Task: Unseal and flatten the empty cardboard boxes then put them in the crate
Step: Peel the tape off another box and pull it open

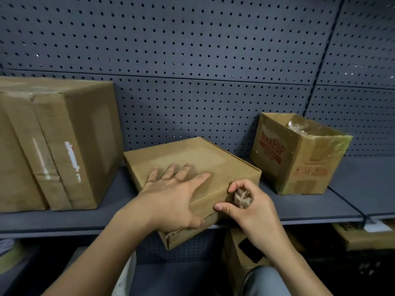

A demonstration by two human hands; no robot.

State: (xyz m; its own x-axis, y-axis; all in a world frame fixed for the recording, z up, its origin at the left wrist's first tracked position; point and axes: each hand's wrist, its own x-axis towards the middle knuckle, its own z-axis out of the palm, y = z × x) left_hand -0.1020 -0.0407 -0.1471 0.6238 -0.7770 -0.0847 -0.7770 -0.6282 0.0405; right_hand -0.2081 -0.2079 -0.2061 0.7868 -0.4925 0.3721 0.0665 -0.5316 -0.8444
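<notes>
Barely begun: we are unsealing one flat box [192,159].
Our left hand [171,199] lies open, fingers spread flat on its lid, and the box overhangs the front edge of the shelf [310,201]; our right hand [250,212] pinches a wad of tape [241,199] at its front side. We judge it not yet flattened, the big taped box [53,142] at the shelf's left end untouched; no crate shows.

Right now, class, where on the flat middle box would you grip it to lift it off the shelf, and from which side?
Probably its near corner, from the front: the flat box overhangs the shelf there, leaving room to reach underneath. The left hand lies flat on its lid; the right hand pinches a tape wad.
</notes>
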